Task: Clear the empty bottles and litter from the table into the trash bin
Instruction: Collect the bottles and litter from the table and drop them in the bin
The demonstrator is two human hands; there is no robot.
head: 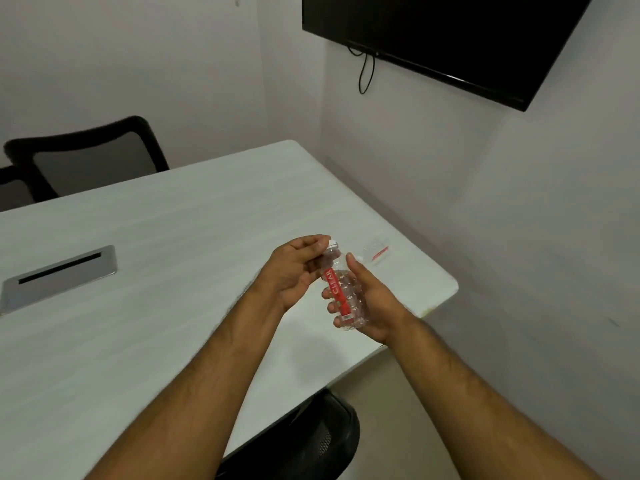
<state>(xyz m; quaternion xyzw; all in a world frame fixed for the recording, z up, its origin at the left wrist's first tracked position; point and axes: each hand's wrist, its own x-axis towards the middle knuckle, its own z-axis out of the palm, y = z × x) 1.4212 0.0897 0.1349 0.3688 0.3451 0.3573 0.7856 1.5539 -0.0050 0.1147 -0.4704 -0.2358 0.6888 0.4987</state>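
While the right hand (372, 299) wraps the clear bottle (343, 289), left hand (294, 268) fingers (317, 242) pinch its cap (333, 242).

bottle (341, 289) rear: hidden by right hand (374, 299) | second bottle (375, 252): blurred | monitor (450, 39): cut off by top edge

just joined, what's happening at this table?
A person holds a clear plastic bottle with a red label above the white table. The right hand wraps its body; the left hand pinches the white cap. A second clear bottle lies near the table's far corner. No trash bin is in view.
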